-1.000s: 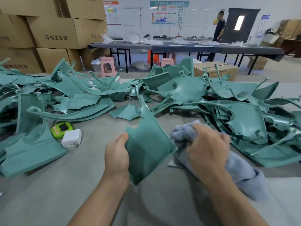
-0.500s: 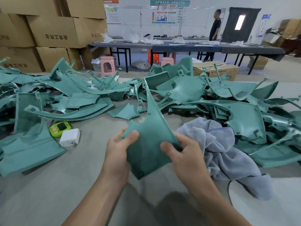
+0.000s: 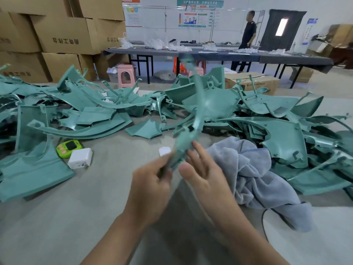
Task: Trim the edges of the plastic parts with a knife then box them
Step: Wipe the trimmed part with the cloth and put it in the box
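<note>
Two bare hands are shown above a grey, matt worktop (image 3: pixel 57 217), with one thin, curved teal plastic part (image 3: pixel 188 138) held between them; the part is blurred, rises edge-on, and its outline cannot be traced fully. Its lower end is pinched by the fingers of the left hand (image 3: pixel 150 186), which are curled closed around it. The right hand (image 3: pixel 202 175) is seen with fingers (image 3: pixel 200 152) spread and extended, their tips touching the part's right side. A crumpled grey-blue terry cloth (image 3: pixel 254 173) lies just beside the right hand, with a thin black cable (image 3: pixel 264 226) curving near its lower edge. A wide heap of glossy teal moulded plastic panels (image 3: pixel 282 138), ribbed, arched and tabbed, is spread across the far half of the worktop. A lime-green rounded timer with a dark screen (image 3: pixel 69 148) touches a white rectangular block (image 3: pixel 80 158) at left. Brown corrugated cardboard boxes (image 3: pixel 63 33) are stacked behind, closed, so their contents cannot be told. A pink plastic stool (image 3: pixel 126 76) stands beyond the heap.
</note>
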Motion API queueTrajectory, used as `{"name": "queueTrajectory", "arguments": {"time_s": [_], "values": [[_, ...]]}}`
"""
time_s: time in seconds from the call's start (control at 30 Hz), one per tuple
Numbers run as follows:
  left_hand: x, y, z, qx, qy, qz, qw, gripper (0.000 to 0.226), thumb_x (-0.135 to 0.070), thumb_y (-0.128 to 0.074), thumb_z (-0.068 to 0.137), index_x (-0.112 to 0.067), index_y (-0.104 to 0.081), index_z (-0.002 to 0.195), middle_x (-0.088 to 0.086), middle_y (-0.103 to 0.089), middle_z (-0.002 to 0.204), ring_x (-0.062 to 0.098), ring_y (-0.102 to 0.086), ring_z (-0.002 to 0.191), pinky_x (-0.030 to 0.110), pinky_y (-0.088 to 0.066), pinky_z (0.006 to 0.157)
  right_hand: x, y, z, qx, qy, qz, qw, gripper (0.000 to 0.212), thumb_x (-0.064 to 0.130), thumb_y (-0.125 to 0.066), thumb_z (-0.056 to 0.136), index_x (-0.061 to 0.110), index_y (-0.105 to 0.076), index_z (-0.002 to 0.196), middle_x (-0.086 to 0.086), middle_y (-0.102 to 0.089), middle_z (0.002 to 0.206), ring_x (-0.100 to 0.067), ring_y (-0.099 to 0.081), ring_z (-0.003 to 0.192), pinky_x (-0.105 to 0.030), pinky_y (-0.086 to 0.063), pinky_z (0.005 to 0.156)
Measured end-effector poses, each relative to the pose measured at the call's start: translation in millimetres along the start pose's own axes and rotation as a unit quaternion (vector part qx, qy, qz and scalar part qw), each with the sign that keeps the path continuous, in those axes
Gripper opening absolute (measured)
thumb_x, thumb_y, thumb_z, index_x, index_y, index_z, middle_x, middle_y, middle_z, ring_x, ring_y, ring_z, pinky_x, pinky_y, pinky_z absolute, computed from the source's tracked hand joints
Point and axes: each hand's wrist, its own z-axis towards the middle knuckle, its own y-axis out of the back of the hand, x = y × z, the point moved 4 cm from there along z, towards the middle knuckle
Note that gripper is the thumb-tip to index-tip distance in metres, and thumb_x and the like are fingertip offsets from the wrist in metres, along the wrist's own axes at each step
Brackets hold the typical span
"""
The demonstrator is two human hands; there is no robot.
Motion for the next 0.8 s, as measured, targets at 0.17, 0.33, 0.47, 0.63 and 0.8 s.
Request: {"name": "queueTrajectory", "arguments": {"time_s": [0.17, 0.33, 0.47, 0.63, 0.8], "values": [[-12, -17, -12, 0.174, -0.038, -0.011, 0.984, 0.074, -0.035, -0.072, 0.069, -0.037, -0.058, 0.142, -0.027, -0.050, 0.148, -0.005, -0.042, 0.140, 0.017, -0.032, 0.115, -8, 11, 2, -0.118, -0.106, 0.214, 0.964, 0.011, 0.008, -0.065, 0.095, 0.006, -0.074, 0.101, -0.018, -0.077, 0.102, -0.031, -0.075, 0.097, -0.043, -0.062, 0.086], [-6, 7, -4, -0.062, 0.053, 0.037, 0.996, 0.056, -0.048, -0.059, 0.088, -0.038, -0.052, 0.143, -0.025, -0.054, 0.144, -0.008, -0.048, 0.131, 0.011, -0.036, 0.107, 3, 20, 4, -0.067, -0.136, 0.239, 0.959, 0.023, 0.002, -0.055, 0.098, 0.000, -0.069, 0.116, -0.016, -0.076, 0.113, -0.028, -0.075, 0.101, -0.038, -0.062, 0.087], [-10, 6, 0, -0.011, 0.139, -0.173, 0.975, 0.025, -0.024, -0.068, 0.077, -0.026, -0.075, 0.102, 0.001, -0.077, 0.094, 0.017, -0.070, 0.082, 0.043, -0.058, 0.076, 10, 34, -13, -0.025, -0.132, 0.103, 0.985, 0.017, 0.009, -0.061, 0.098, 0.000, -0.072, 0.109, -0.016, -0.077, 0.109, -0.030, -0.075, 0.098, -0.038, -0.060, 0.082], [-41, -17, -10, 0.229, 0.256, -0.379, 0.860, 0.042, -0.008, -0.062, 0.072, -0.009, -0.077, 0.111, 0.017, -0.074, 0.115, 0.026, -0.071, 0.094, 0.029, -0.060, 0.071, 32, 65, -67, -0.055, -0.126, -0.038, 0.990, 0.018, 0.022, -0.070, 0.094, 0.006, -0.071, 0.087, -0.013, -0.072, 0.072, -0.017, -0.056, 0.054, -0.022, -0.035, 0.046], [-101, -52, -44, 0.306, 0.238, -0.343, 0.856, 0.031, -0.010, -0.066, 0.071, -0.007, -0.078, 0.100, 0.019, -0.076, 0.107, 0.027, -0.072, 0.087, 0.029, -0.058, 0.068, 61, 103, -150, -0.113, -0.111, 0.007, 0.987, 0.014, 0.011, -0.065, 0.096, 0.008, -0.078, 0.101, -0.006, -0.079, 0.102, -0.020, -0.075, 0.091, -0.029, -0.057, 0.069]]}}
